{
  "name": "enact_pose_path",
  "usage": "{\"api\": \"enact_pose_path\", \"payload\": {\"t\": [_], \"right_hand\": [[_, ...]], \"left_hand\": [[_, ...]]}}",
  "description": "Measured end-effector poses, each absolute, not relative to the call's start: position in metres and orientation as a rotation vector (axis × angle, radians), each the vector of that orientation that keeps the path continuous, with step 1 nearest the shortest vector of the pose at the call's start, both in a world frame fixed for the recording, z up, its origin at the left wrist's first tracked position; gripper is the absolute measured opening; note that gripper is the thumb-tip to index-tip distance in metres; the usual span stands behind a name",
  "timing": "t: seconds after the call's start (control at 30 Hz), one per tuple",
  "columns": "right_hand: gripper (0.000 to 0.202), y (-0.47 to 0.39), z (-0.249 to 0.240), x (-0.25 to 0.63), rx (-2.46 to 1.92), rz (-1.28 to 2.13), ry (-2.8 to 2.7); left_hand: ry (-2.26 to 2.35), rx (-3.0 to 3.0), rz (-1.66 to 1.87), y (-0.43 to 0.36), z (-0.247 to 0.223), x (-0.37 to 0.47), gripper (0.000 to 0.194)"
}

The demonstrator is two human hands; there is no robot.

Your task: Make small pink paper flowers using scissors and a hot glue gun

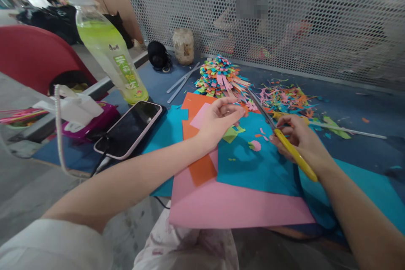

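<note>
My right hand (305,143) grips a pair of scissors (295,156) with yellow handles. Its blades point up and left, past the fingertips of my left hand (218,122). The left fingers are curled towards the thumb over the paper; a bit of orange shows at their tips, but whether they pinch it I cannot make out. Below lies a blue paper sheet (253,168) with a small pink paper flower (255,145), a green paper piece (230,134) and tiny scraps. Just beyond the left hand stands a cone-shaped bundle of fringed, many-coloured paper strips (218,76).
Pink paper (240,206) and orange paper (202,171) lie beneath the blue sheet. Shredded scraps (284,99) and a white stick (354,130) are at right. A phone (129,128), a drink bottle (110,50) and a jar (183,46) stand left. A perforated metal panel (196,4) closes the back.
</note>
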State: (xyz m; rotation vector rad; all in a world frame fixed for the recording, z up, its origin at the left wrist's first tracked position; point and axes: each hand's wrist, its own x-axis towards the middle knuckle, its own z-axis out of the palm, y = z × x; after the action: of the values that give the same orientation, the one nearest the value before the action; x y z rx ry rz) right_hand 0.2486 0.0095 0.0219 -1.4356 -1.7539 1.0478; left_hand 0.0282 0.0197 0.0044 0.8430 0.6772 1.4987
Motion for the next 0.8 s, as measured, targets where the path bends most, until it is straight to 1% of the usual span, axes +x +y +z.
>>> {"api": "enact_pose_path", "payload": {"t": [0.23, 0.57, 0.8], "right_hand": [[0.055, 0.0091, 0.0208, 0.2466, -1.496, 0.873, -1.821], [0.061, 0.0107, 0.0186, 0.246, -1.551, 0.893, -1.824], [0.059, 0.0122, 0.015, 0.2469, -1.517, 0.859, -1.865]], "left_hand": [[0.625, 0.882, 1.487, 0.0227, 0.0014, 0.0296, 0.044], [0.662, 0.937, 1.44, 0.023, -0.0011, 0.0275, 0.034], [0.614, 1.031, 1.417, 0.0238, -0.0013, 0.0274, 0.03]]}}
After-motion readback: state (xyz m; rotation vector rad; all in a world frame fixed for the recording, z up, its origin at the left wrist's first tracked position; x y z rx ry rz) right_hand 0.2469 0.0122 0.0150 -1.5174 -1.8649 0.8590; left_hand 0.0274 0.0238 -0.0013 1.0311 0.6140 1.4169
